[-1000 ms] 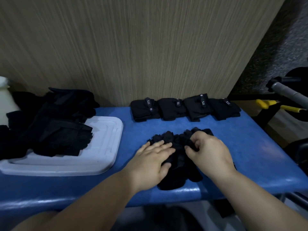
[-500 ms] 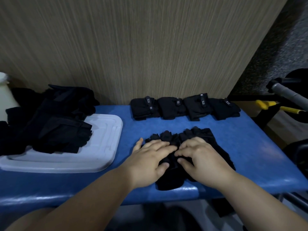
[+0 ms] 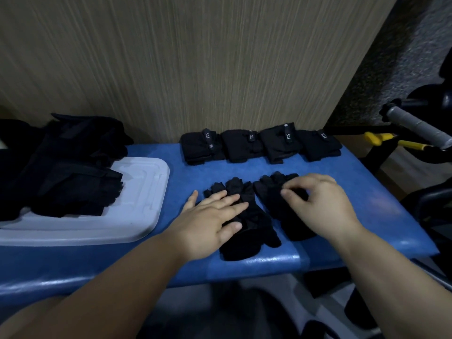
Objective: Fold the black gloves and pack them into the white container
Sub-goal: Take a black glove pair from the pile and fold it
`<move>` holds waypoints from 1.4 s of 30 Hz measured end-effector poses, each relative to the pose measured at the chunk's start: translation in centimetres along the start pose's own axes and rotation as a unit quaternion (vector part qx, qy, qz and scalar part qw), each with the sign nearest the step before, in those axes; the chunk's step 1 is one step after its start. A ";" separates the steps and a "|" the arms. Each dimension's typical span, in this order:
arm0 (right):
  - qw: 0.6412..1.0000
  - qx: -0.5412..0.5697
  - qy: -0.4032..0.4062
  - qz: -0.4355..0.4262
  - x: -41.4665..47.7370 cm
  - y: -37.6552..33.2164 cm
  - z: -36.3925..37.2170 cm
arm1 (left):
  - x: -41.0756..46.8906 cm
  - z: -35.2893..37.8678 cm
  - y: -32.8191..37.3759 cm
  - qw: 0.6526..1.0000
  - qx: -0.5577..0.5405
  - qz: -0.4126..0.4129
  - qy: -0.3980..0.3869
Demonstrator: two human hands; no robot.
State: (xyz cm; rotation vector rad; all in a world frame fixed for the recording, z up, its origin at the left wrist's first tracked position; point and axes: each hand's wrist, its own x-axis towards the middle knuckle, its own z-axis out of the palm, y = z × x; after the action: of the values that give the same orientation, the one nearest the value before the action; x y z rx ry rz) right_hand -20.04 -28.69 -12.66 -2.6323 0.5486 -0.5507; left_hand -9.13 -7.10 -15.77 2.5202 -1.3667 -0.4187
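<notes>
Pressing flat with the straight, slightly spread fingers (image 3: 227, 199) of the left hand (image 3: 208, 226) on the left glove (image 3: 249, 228); with the fingertips (image 3: 285, 192) of the right hand (image 3: 322, 206) bent onto the right glove (image 3: 269, 199), pinching or merely touching, impossible to tell. Laid side by side at the near edge of the blue bench (image 3: 354, 216), right of the white container (image 3: 146, 192). Probably light, limp, unslippery: best pinched at the cuff, folded against a flat palm.

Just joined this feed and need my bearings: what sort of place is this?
Probably a gym or workout room, though I can't be sure: the work surface is a blue padded vinyl bench, and a grey tape-wrapped bar handle and yellow-handled equipment stand at right.
</notes>
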 end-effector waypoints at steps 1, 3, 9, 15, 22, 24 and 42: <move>0.998 -0.017 0.003 0.055 0.2 0.5 -0.4 | 0.0 0.1 0.0 1.000 0.000 -0.001 0.000; 0.984 -0.048 -0.064 0.162 0.5 1.5 -1.1 | 0.0 0.2 0.1 1.000 0.005 -0.002 0.000; 0.953 -0.008 -0.178 0.247 0.8 1.3 -2.2 | 0.0 0.1 0.2 1.000 0.013 0.000 -0.010; 0.895 0.318 -0.157 0.271 1.2 1.6 -1.4 | 0.1 0.2 0.2 1.000 0.007 0.003 -0.007; 0.802 0.503 -0.252 0.199 0.9 -0.9 -1.2 | 0.5 0.1 -0.1 0.997 -0.071 0.008 0.026; 0.800 0.503 -0.274 0.181 0.8 -1.6 -0.9 | 0.8 0.0 -0.2 0.992 -0.115 -0.009 0.059; 0.974 0.149 -0.152 0.084 -0.5 -3.0 2.7 | 1.1 -0.1 0.4 0.951 -0.241 -0.082 0.175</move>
State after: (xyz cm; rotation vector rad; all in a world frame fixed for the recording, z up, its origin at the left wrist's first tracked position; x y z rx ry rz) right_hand -18.35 -25.15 -13.74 -2.2979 0.5372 -0.1579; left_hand -8.79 -8.23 -15.67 2.1707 -0.8078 -0.2741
